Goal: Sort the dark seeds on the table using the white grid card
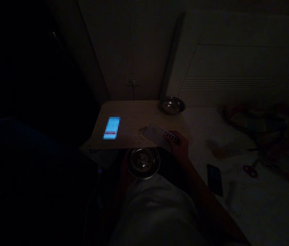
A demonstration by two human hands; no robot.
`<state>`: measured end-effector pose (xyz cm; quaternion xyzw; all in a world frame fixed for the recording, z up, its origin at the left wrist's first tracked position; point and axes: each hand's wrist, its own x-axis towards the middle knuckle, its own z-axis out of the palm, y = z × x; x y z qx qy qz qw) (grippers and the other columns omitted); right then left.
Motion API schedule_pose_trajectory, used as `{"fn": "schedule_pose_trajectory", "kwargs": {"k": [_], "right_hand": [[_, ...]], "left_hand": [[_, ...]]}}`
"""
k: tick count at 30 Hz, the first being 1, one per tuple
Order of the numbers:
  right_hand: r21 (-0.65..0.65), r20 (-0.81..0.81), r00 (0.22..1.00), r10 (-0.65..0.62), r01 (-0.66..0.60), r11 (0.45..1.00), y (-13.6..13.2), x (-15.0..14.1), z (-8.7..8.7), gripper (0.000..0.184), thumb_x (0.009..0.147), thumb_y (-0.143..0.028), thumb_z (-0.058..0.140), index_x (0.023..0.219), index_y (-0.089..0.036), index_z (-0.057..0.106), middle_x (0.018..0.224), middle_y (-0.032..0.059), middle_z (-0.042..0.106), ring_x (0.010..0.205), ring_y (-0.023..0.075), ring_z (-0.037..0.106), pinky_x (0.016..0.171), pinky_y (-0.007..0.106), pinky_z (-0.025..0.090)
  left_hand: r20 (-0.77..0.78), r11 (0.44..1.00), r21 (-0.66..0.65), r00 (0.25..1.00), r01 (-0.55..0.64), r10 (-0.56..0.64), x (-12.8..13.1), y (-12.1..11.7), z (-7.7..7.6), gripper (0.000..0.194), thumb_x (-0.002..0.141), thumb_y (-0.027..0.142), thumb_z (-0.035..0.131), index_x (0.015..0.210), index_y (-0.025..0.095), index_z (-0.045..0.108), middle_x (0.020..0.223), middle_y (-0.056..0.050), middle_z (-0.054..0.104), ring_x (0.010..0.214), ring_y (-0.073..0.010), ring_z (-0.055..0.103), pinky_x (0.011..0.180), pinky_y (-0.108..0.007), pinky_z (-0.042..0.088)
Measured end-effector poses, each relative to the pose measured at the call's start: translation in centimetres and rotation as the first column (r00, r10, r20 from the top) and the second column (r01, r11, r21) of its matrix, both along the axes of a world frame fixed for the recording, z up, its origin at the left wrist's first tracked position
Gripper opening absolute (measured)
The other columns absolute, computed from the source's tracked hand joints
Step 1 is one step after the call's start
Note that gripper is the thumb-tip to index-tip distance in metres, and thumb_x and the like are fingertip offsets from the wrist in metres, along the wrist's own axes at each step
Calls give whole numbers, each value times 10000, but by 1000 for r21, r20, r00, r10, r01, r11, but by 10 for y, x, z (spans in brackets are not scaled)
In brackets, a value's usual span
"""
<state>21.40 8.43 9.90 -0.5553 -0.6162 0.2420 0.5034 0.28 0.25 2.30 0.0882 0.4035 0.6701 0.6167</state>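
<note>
In the dim light my right hand (179, 147) is closed around one end of a pale, flat piece with a row of slots along one edge (157, 134); its exact kind is hard to make out. This piece lies low over the wooden table (131, 112), its far end beside scattered small dark bits (142, 130). Just below the table's front edge, a shiny metal bowl (156, 167) sits over my lap. Wrapped against its left side is my left hand (126, 171), mostly lost in shadow. Something dark and speckled shows inside the bowl.
A second metal bowl (172, 106) stands at the table's back right corner. On the left lies a lit phone (111, 128). To the right, a dark phone-like object (215, 179), a red-handled item (250, 171) and a tangled heap (267, 126) rest on pale bedding.
</note>
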Motion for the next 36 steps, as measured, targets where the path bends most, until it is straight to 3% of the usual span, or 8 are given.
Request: {"fn": "schedule_pose_trajectory", "kwargs": {"k": [4,8,13,20,26,30,33,36], "right_hand": [[-9,-6,999,-48,48,999,-13,7,0,272,749,-389,599,923,-185,644,782,21,660,653,150,576,606,263,450],[-46,-13,1000,-3,2,999,-24,8,-6,242,757,-373,595,914,-193,639,793,17,659,673,156,581,613,263,453],[-61,-10,1000,24,-25,998,-24,-4,-9,262,765,-385,583,937,-194,635,822,30,674,709,173,596,627,272,467],[-91,19,982,187,-185,979,-17,-13,1,235,760,-374,591,911,-204,653,819,29,681,707,176,607,637,279,470],[-42,-43,999,1,-3,999,-9,-2,-2,265,746,-367,604,940,-189,638,836,35,673,708,169,600,633,273,467],[-46,-19,999,45,-46,998,-7,-12,-2,260,756,-363,588,941,-189,644,849,44,682,732,182,609,648,282,472],[-55,-8,993,118,-118,991,-7,-25,-3,252,755,-345,585,949,-197,650,878,44,689,767,190,619,687,294,479],[-62,-10,992,126,-126,990,-6,-29,-6,265,757,-345,575,963,-195,646,881,47,691,777,194,622,692,301,482]], "left_hand": [[-19,999,14,999,-28,29,2,-1,1,342,756,319,616,1073,193,640,1196,-40,619,1300,-274,345,1067,-383,277],[-29,999,15,999,-29,30,8,-5,2,343,751,355,616,1068,227,647,1184,-22,627,1299,-278,354,1068,-408,288],[-180,993,120,983,3,19,3,-11,-3,503,631,167,720,1115,270,628,1277,25,562,1322,-229,325,1101,-322,245],[-30,1000,8,999,16,-16,1,1,-15,354,749,379,608,1070,236,647,1213,-12,609,1322,-264,320,1093,-421,261],[-42,998,49,998,-42,44,-1,-3,-17,337,716,315,651,1047,251,656,1252,5,582,1330,-230,310,1099,-356,258],[-24,999,6,999,-38,38,3,0,-17,331,746,390,613,1036,237,658,1179,-22,629,1306,-264,350,1085,-424,271],[-117,998,24,991,-60,62,3,-2,-11,330,685,286,686,1011,239,666,1140,-2,649,1303,-253,357,1103,-385,239],[-229,988,154,973,18,18,2,-5,-5,525,603,139,734,1107,245,633,1251,5,582,1316,-243,335,1111,-333,225]]}}
